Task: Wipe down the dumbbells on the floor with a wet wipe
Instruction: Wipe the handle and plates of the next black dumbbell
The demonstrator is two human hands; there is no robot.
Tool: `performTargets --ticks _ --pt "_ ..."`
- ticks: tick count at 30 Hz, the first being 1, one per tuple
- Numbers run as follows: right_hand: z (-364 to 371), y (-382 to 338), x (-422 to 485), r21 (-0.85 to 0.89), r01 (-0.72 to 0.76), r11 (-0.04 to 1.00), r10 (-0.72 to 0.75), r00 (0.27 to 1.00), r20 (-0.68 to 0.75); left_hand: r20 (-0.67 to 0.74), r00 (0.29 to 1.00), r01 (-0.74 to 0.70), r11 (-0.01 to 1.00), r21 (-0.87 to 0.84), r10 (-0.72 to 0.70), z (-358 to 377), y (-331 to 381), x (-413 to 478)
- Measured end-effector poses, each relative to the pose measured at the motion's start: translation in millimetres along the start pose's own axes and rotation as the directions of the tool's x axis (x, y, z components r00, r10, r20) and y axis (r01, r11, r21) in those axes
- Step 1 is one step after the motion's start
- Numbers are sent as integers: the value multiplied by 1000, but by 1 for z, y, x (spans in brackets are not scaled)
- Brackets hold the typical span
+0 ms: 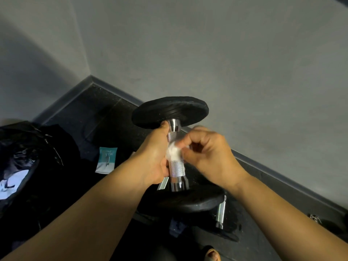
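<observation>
Dead centre, my left grip (152,159) clasps the black-plated chrome dumbbell (169,112); right grip (207,153) pinches the crumpled white wet wipe (174,152). Dampened, it could slip, dropping toward six o'clock.

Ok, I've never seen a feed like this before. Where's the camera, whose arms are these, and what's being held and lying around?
There is no machine here: a person works with bare hands, and the single picture comes from a camera on their head, looking down. The left hand grips the knurled chrome handle of a dumbbell held on end. The right hand, blurred, pinches a white wet wipe against that handle. On the dark floor lie a teal wipe sachet, a black plastic bag at left, and a second dumbbell lower right.
</observation>
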State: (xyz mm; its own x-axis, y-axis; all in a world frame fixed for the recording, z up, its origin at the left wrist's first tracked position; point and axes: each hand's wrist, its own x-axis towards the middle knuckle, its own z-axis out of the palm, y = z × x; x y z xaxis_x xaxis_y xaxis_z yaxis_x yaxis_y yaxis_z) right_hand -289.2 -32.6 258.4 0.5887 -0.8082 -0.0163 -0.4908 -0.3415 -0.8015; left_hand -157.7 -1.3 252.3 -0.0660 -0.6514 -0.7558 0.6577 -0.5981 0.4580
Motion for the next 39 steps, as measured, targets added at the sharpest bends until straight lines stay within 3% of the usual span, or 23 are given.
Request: performTargets --ticks 3,5,10,12,15,18,22,29,35,39 --pt "0 -4 -20 -96 -10 995 32 971 238 -32 999 1 998 65 1 -2 0 3" --pt "-4 -5 -22 -110 -79 991 107 956 274 -53 998 -22 995 95 27 -1 -1 3" --pt "-36 -7 -18 160 -296 941 301 954 -4 -20 988 -155 987 41 156 1 -3 -2" --pt "-44 -8 -24 131 -325 936 333 942 -35 -2 976 -219 973 73 220 1 -4 -3" --pt "-34 -16 -40 -26 -250 968 252 964 85 -22 939 -338 932 129 343 4 -7 1" --pt "-11 -23 -52 -311 -33 950 117 960 256 -45 873 -479 872 99 485 6 -10 4" --pt "-6 -14 -44 -398 16 917 101 957 270 22 810 -584 802 126 586 5 -12 -1" --pt "4 5 -16 -384 -58 922 186 934 305 71 855 -519 845 129 514 1 -10 -6" --pt "14 17 11 -358 -248 900 361 885 294 146 856 -515 841 167 495 1 -9 -5" --pt "12 24 16 -282 -513 811 582 757 297 172 885 -454 883 119 432 -2 -6 -5"
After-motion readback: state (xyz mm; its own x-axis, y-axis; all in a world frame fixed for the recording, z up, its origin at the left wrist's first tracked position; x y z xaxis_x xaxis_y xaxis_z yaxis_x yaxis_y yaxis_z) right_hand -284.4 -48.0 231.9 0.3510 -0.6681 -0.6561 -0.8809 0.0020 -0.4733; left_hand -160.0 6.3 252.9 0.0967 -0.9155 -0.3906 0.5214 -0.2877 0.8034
